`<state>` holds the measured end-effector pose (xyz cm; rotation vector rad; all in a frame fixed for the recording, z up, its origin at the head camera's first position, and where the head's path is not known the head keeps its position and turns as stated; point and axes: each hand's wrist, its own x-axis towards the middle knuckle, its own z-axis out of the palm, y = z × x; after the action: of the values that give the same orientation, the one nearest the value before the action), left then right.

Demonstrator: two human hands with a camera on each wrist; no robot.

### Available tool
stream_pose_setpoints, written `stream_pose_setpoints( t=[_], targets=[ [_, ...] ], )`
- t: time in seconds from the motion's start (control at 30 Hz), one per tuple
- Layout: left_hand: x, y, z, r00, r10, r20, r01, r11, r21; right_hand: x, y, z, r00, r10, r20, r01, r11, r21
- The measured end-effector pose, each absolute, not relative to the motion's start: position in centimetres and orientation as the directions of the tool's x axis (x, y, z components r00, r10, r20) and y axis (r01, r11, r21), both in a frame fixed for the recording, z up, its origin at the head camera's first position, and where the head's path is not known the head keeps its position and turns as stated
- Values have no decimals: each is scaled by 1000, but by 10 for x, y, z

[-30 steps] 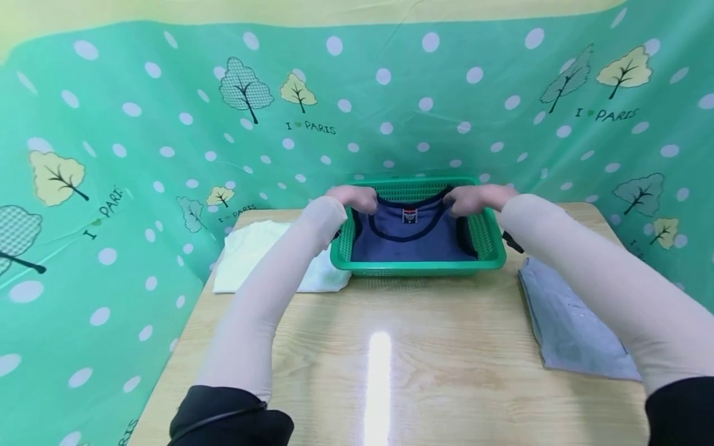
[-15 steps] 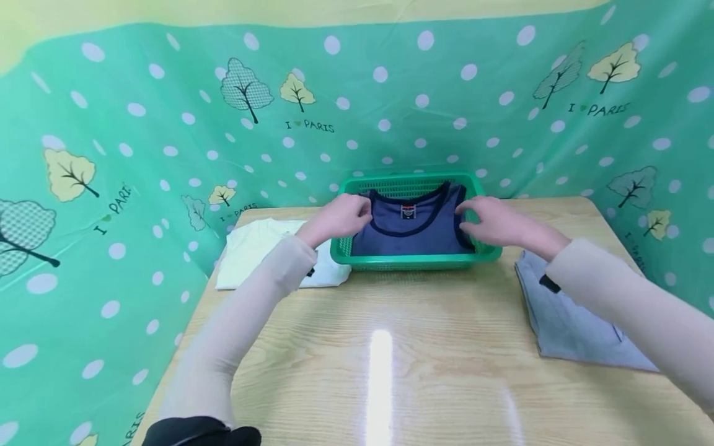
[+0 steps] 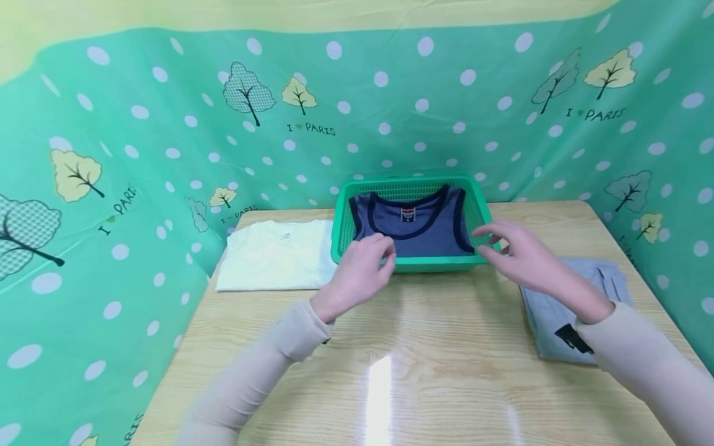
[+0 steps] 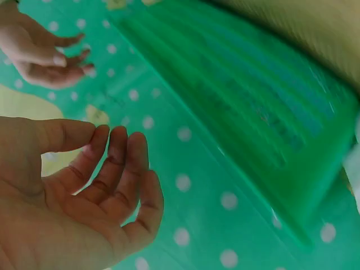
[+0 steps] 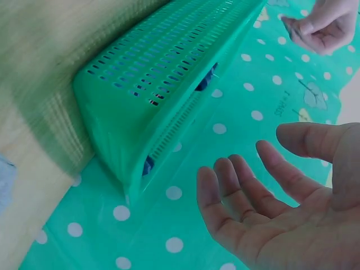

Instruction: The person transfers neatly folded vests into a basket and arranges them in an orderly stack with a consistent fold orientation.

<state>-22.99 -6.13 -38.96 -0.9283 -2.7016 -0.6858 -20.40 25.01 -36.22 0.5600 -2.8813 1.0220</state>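
A navy tank top [image 3: 426, 238] with dark trim and a neck label lies in a green plastic basket [image 3: 421, 261] at the back of the table. My left hand [image 3: 362, 269] is over the basket's front left part in the head view, its fingers loosely bent and holding nothing. In the left wrist view the thumb and index fingertip of that left hand [image 4: 107, 191] come close together with no cloth between them. Near the basket's front right corner is my right hand [image 3: 521, 257], fingers spread and relaxed. The right wrist view shows this right hand [image 5: 270, 202] holding nothing.
Left of the basket lies a folded white T-shirt [image 3: 273, 257]. To the right, partly under my right forearm, is a folded grey-blue garment [image 3: 558, 316]. A green dotted curtain [image 3: 385, 99] hangs behind the wooden table [image 3: 435, 353].
Both hands have let go of the tank top's shoulders and drawn back toward me, out of the basket. The tank top stays in the basket.
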Motion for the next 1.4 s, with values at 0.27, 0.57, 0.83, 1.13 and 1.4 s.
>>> stream_pose_setpoints(
  t=[0.27,0.57,0.83,1.13,1.4],
  targets=[
    [-204,-18,-400,-727,639,250,667,571,479,-183,265,-368,-955,-260,145,-293,731,-617],
    [-196,21,-416,-660,723,204,710,513,482,-175,282,-380,-963,-219,155,-268,745,-611],
    [-200,51,-424,-642,752,148,700,497,512,-170,306,-391,-966,-166,199,-254,762,-596],
    [-201,82,-434,-630,776,12,634,506,585,-163,336,-406,-977,-119,178,-202,786,-584],
    [-204,97,-446,-673,735,-80,565,582,585,-159,358,-416,-989,-94,115,-144,810,-568]
  ],
)
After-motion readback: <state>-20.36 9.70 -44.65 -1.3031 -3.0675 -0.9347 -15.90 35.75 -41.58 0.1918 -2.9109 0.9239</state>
